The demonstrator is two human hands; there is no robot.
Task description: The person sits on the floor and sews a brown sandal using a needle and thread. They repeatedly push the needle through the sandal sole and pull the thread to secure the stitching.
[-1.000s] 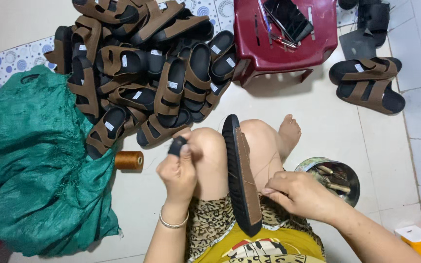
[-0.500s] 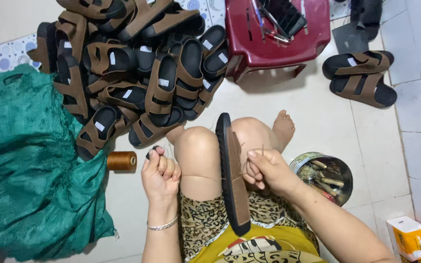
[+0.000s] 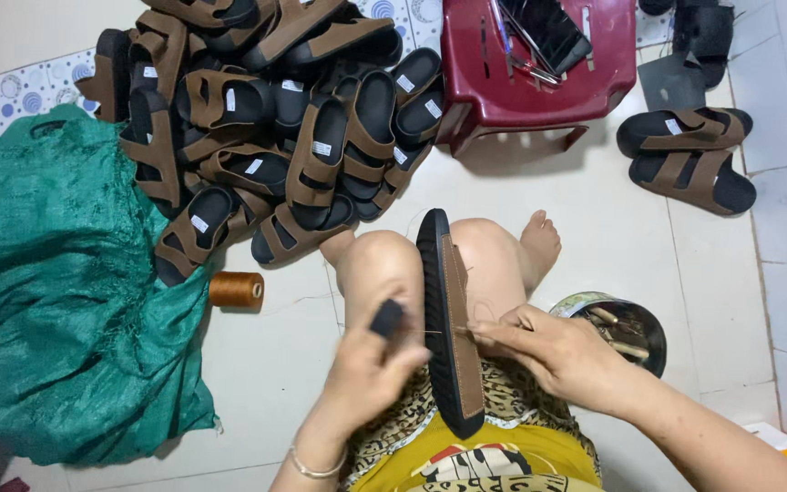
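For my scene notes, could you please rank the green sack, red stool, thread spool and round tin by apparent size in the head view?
1. green sack
2. red stool
3. round tin, partly hidden
4. thread spool

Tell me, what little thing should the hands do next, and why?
Probably pull the thread tight. The left hand holds a small black tool beside the sole clamped between the knees, and the right hand pinches thread at its brown edge.

Background: a pile of brown-strapped black sandals (image 3: pixel 275 137) heaped on the tiled floor (image 3: pixel 594 237); a green woven sack (image 3: pixel 56 292) at left, with a spool of brown thread (image 3: pixel 236 289) just beside it. A dark red plastic stool (image 3: pixel 539 73) at top; a finished sandal pair (image 3: pixel 685 155) to its right; a round metal tin (image 3: pixel 626 328) near the knee.
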